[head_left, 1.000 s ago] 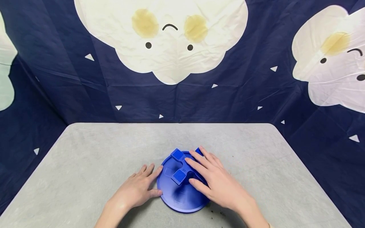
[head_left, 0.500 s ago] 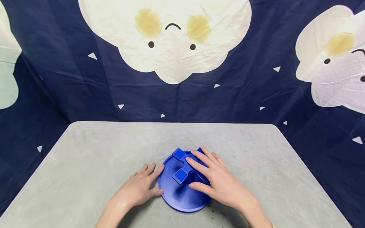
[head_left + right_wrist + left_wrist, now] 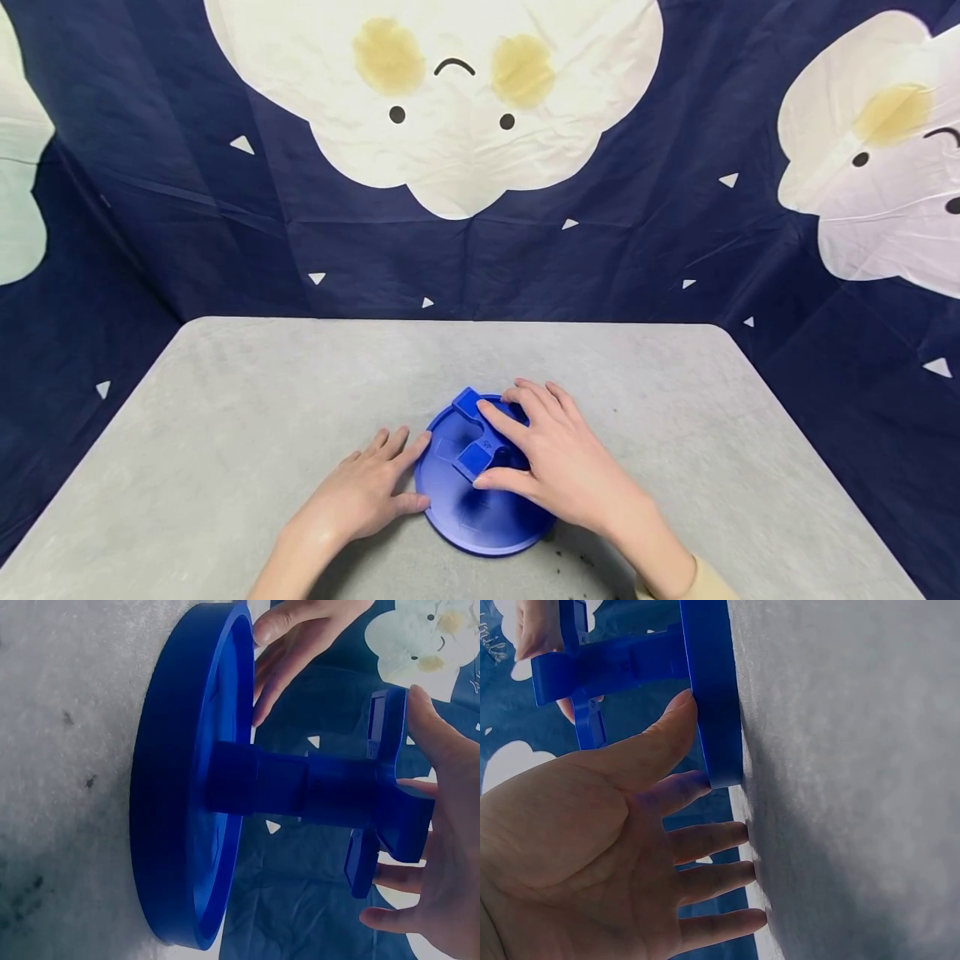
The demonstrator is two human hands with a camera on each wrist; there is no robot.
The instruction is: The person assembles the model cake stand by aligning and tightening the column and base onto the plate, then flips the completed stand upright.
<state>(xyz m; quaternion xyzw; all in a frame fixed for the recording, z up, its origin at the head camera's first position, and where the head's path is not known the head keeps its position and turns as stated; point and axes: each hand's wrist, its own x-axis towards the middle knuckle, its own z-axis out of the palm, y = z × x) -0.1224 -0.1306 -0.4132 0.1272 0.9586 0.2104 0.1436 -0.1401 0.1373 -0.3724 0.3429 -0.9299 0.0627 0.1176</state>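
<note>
A blue plastic stand has a round rimmed base [image 3: 487,533], a central post [image 3: 277,781] and a top of spread arms [image 3: 477,458]; one arm is marked 45. It stands upright on the table. My left hand [image 3: 360,500] reaches in from the left with straight, spread fingers, thumb and index fingertips at the base's rim [image 3: 716,697]. My right hand [image 3: 573,471] holds the top of the stand from above and the right. Its thumb is at the edge of the near arm, the index fingertip on the far arm. The hand covers the arms on the right side.
The grey table [image 3: 262,392] runs back to a dark blue cloth [image 3: 480,267] with printed clouds, which also hangs at both sides. Small dark specks [image 3: 573,562] lie on the table just right of the base.
My right hand has shifted left over the top; its thumb and index finger have moved onto the left arms, and its fingers bend more. The left hand stays at the rim.
</note>
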